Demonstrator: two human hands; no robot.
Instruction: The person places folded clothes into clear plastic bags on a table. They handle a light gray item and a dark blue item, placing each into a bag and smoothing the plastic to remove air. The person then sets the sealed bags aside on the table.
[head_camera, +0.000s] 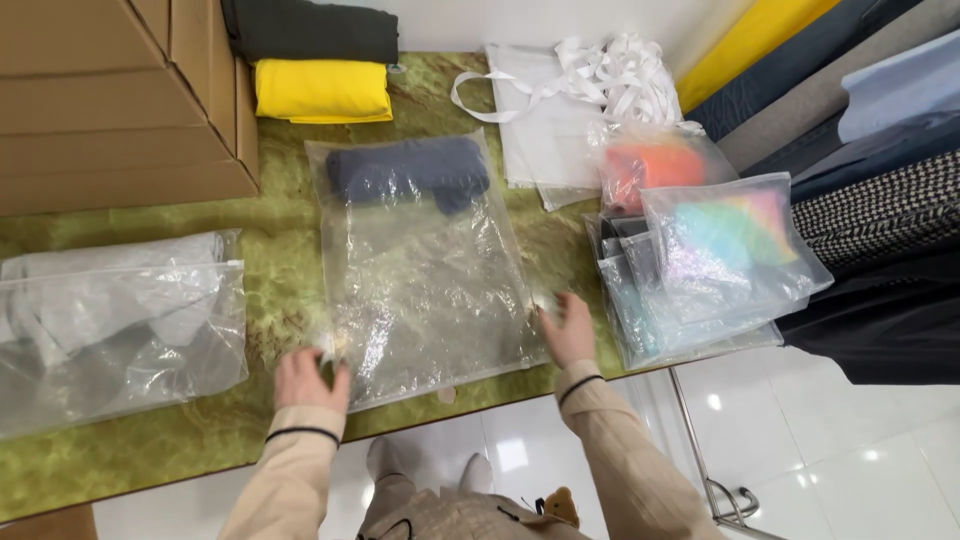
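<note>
We work at a green marbled table (270, 260). A clear plastic bag (425, 290) lies flat at its middle, a dark folded garment (408, 170) inside at the far end. Our left hand (312, 380) pinches the bag's near left corner; our right hand (568, 328) rests loose-fingered on the near right corner. We judge the open edge wants smoothing next. Cardboard boxes (110, 100), stacked filled bags (700, 270) and a yellow cloth (320, 90) crowd around.

Green marbled table (270, 290) (cluttered): clear bags (425, 300), folded cloth (320, 88), cardboard boxes (110, 100).
</note>
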